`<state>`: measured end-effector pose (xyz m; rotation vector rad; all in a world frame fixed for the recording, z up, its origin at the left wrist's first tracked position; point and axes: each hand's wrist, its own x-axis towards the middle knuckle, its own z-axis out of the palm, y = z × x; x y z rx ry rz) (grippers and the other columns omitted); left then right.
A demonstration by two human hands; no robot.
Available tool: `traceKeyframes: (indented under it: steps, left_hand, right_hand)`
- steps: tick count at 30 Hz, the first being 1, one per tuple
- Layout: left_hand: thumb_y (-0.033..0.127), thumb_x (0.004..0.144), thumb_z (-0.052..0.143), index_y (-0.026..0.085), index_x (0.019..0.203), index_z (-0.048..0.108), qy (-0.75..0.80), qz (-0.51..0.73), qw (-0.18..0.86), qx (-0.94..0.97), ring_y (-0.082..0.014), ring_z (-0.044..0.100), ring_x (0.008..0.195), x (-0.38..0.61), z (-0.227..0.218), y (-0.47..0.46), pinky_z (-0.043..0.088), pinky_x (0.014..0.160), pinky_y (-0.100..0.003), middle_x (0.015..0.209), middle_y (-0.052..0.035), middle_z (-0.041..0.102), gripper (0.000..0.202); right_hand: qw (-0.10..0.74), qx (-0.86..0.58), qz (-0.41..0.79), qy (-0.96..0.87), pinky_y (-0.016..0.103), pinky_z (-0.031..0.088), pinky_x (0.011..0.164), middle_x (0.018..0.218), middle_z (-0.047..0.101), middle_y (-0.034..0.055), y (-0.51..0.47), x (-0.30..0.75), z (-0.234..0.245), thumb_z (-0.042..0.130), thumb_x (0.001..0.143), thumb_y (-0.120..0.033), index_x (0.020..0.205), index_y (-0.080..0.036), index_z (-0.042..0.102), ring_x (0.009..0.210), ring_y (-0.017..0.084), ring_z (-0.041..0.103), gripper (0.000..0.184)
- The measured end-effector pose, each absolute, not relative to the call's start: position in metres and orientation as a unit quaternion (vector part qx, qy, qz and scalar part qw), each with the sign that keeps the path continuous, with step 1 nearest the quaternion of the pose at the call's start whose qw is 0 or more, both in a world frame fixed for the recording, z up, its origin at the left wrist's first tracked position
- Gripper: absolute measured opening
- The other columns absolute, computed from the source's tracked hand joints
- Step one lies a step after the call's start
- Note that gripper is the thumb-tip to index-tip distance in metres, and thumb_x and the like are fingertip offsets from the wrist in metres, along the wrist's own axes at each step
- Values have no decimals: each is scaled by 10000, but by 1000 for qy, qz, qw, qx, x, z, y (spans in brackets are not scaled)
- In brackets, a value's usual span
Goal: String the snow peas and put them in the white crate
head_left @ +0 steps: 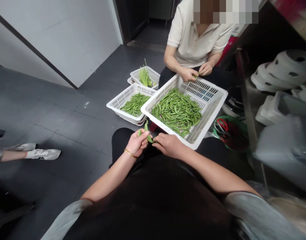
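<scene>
My left hand [138, 142] is closed round green pea pods [147, 132], one sticking up above the fingers. My right hand [169, 145] pinches the end of a pod right beside the left hand, above my lap. Just beyond my hands a large white basket [212, 110] rests at a tilt, full of green pea pods [177, 111]. To its left a smaller white basket [118, 102] holds more pods.
Opposite me a person in a beige shirt [192, 36] sits with both hands at the big basket's far rim. A third white basket [153, 75] holds green stems. A green bucket [230, 131] stands at right. Someone's shoes [41, 153] are at left on the dark tiled floor.
</scene>
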<state>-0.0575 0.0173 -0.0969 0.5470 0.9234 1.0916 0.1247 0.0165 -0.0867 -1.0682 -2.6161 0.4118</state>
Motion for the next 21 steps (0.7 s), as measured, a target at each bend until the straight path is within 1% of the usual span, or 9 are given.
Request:
traceKeyframes:
  steps: [4,8,10,12,14,16,17,19,21]
  left_hand:
    - [294,651,762,136,722,473,422,500,710,261,10,298,346,-53,-96,12,193,297,-104,641,-14,624,336]
    - [300,667,754,139,742,487,383,385,788,290,18,260,320,-63,-99,12,161,291,-100,593,13,588,321]
    - [303,679,744,131,748,508,364,333,815,304,23,243,314,-71,-100,12,145,292,-100,590,-2,595,300]
    - [295,688,734,120,753,533,363,309,822,311,25,232,313,-79,-99,11,130,294,-100,589,-23,606,274]
    - [281,694,728,111,755,557,367,296,827,307,28,219,315,-86,-99,10,117,295,-101,584,-30,605,249]
    - [270,696,725,101,764,584,364,278,836,303,28,210,320,-91,-100,12,108,294,-104,586,-34,601,230]
    - [266,698,721,98,774,599,361,269,840,302,27,211,323,-93,-101,14,106,294,-107,593,-35,600,221]
    - [264,707,709,99,793,623,360,255,844,305,25,209,325,-96,-104,20,99,295,-114,601,-32,592,205]
    - [277,717,693,108,803,642,367,243,841,314,20,204,320,-99,-101,21,92,294,-127,597,-27,586,196]
  right_hand:
    - [166,-330,179,-912,222,370,585,705,564,44,20,109,-84,405,933,-261,750,-146,602,632,120,529,293]
    - [179,-223,433,-855,199,421,606,703,577,16,26,117,-79,434,920,-277,736,-147,613,625,93,547,288]
    - [195,-241,545,-779,199,445,566,685,588,11,30,129,-76,472,902,-327,737,-139,623,587,92,570,293]
    - [250,-315,587,-703,209,454,518,623,588,2,37,146,-71,519,872,-365,727,-136,622,528,101,574,290]
    - [320,-390,561,-656,222,455,499,559,575,-7,44,164,-66,537,857,-375,704,-143,606,491,110,560,287]
    - [345,-444,486,-669,238,462,523,553,574,-3,49,176,-60,505,877,-370,698,-154,594,500,117,552,294]
    - [336,-462,429,-700,249,470,553,605,597,13,51,178,-58,488,886,-369,736,-157,604,538,125,563,284]
    - [280,-465,292,-787,280,486,637,827,646,69,51,171,-56,486,885,-384,930,-160,622,692,161,602,266]
    - [206,-412,167,-872,320,481,726,1069,611,123,45,153,-56,514,869,-399,1160,-172,555,886,219,598,371]
